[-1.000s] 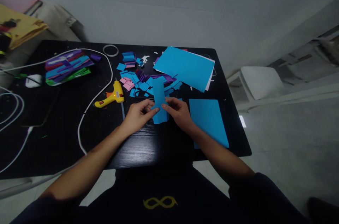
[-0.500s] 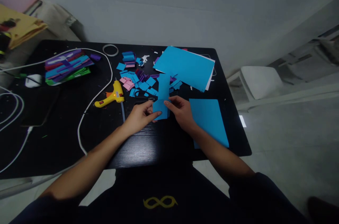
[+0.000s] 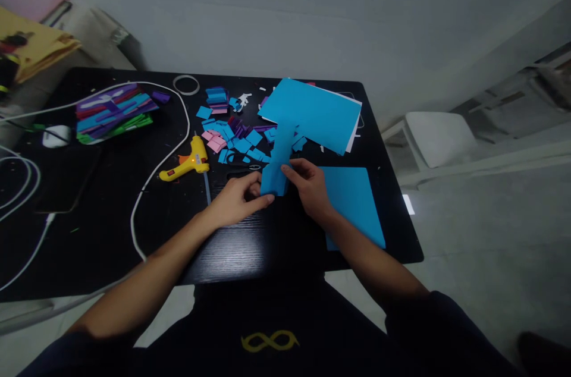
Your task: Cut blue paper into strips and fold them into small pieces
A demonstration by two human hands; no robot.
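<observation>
Between my two hands is a blue paper strip [image 3: 282, 148], folded over at its near end and reaching away from me over the table. My left hand [image 3: 241, 197] is closed on the strip's lower left corner, thumb at its near edge. With thumb and fingers my right hand [image 3: 308, 182] pinches the strip's right side near the fold. Just right of that hand lies a blue paper sheet [image 3: 350, 201], partly under my forearm. Beyond the strip rest larger blue sheets [image 3: 314, 109] over white paper. Small blue paper pieces [image 3: 243, 145] are scattered to the left.
A yellow glue gun [image 3: 191, 162], its light on, lies left of my hands with a white cable [image 3: 154, 172] curving past. Bundled coloured strips [image 3: 113, 112], a phone [image 3: 66, 178] and a tape ring [image 3: 186, 85] are farther off. Dark scissors [image 3: 243, 170] lie behind my left hand.
The strip has tilted slightly to the right, and its folded near end has turned with it. My right hand has shifted a little to the right.
</observation>
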